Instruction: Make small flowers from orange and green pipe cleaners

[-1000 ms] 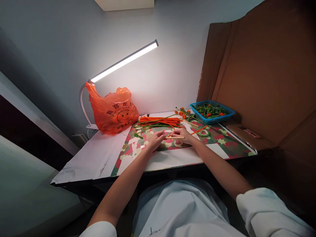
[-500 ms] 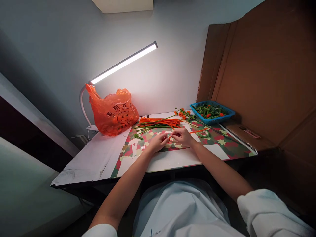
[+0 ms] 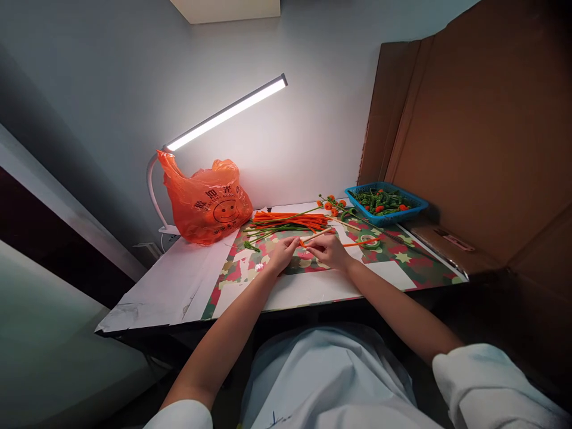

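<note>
An orange pipe cleaner (image 3: 361, 243) runs from between my hands out to the right, past the knuckles of my right hand. My left hand (image 3: 282, 255) is closed, pinching the near end of the pipe cleaner at the tip of a thin wooden stick (image 3: 318, 235). My right hand (image 3: 333, 252) is closed too, its fingers pressed on the orange strand beside the left fingertips. The stick slants up to the right above my right hand. Just behind the hands lies a bundle of orange pipe cleaners (image 3: 290, 220), with green stems (image 3: 263, 232) among them.
Beside my right hand lies a roll of green tape (image 3: 370, 241). Orange pompom flowers (image 3: 334, 206) rest behind it, near a blue basket (image 3: 397, 218) of green and orange pieces. An orange plastic bag (image 3: 210, 205) and a lit lamp (image 3: 227, 113) stand back left. Cardboard (image 3: 456, 137) walls the right side.
The wooden stick now shows between my hands, pointing up to the right. My fingers have shifted slightly around the orange pipe cleaner, and its free end still trails right.
</note>
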`<state>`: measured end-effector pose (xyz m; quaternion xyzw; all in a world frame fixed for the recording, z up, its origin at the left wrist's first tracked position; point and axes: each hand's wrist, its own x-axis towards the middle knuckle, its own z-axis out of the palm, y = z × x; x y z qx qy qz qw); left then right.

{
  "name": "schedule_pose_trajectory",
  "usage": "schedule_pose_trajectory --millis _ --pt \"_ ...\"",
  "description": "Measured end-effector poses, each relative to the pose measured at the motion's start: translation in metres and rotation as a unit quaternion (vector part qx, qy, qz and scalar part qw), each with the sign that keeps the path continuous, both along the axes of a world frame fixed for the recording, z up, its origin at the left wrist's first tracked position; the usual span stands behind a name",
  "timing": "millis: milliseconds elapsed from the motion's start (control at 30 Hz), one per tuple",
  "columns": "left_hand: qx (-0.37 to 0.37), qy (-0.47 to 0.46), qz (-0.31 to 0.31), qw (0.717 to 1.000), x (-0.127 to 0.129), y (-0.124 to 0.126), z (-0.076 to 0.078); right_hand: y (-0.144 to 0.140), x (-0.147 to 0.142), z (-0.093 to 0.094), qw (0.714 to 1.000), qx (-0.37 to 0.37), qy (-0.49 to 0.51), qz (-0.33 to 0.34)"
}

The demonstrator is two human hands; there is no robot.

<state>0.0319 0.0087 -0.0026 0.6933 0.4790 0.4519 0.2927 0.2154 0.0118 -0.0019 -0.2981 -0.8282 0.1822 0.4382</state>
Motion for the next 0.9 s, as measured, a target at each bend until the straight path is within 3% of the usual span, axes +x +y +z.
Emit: schedule_pose_trajectory --millis 133,267,367,500,700,900 --pt "-0.047 -0.067 -0.012 0.997 -0.001 0.003 -0.001 0.001 -0.001 0.0 0.993 -0.105 0.053 -0.002" --pt "-0.083 -0.103 -0.048 0.99 -0.002 0.004 -0.003 0.001 0.0 0.005 0.966 -0.251 0.064 0.027" --pt "-0.095 -0.101 -0.059 0.989 -0.003 0.003 -0.004 0.0 0.003 0.011 0.946 -0.314 0.06 0.051" --pt "-0.081 -0.061 -0.092 0.991 -0.004 -0.001 -0.001 0.001 0.006 0.015 0.949 -0.306 0.063 0.042" --pt "-0.034 0.087 -0.154 0.984 -0.008 -0.008 0.008 0.006 0.008 0.012 0.96 -0.273 0.044 0.039" --pt "0.02 0.24 -0.112 0.964 -0.008 -0.01 0.01 0.008 0.005 0.002 0.988 -0.151 0.007 0.019"
